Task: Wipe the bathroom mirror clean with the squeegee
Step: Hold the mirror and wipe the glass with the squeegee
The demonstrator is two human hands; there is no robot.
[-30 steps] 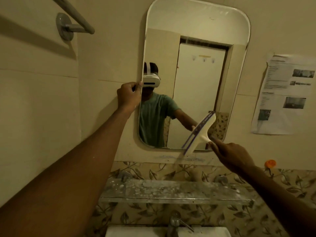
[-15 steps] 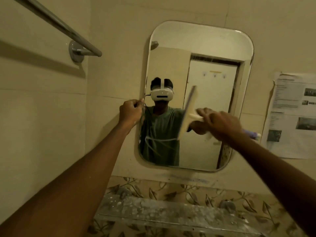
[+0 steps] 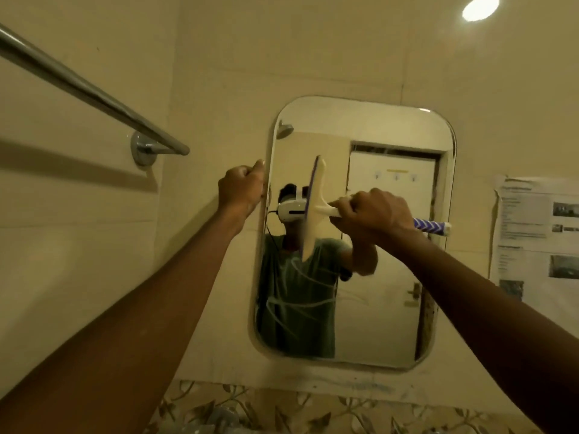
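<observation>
A rounded rectangular mirror (image 3: 391, 324) hangs on the beige tiled wall, with curved wet streaks across its lower left. My right hand (image 3: 372, 214) grips the handle of a white squeegee (image 3: 315, 208), whose blade stands nearly upright against the glass in the mirror's upper left part. The handle's blue-and-white patterned end sticks out to the right of my fist. My left hand (image 3: 242, 189) is closed on the mirror's left edge, about level with the blade's top.
A chrome towel bar (image 3: 94, 95) juts out from the left wall above my left arm. A printed paper sheet (image 3: 539, 239) is stuck on the wall right of the mirror. Leaf-patterned tiles (image 3: 282, 411) run below. A ceiling light (image 3: 481, 7) glows top right.
My right hand has carried the squeegee from the mirror's lower right up and leftward, turning the blade nearly upright. The view has tilted upward, so the shelf and tap dropped out of sight. My left hand stayed.
</observation>
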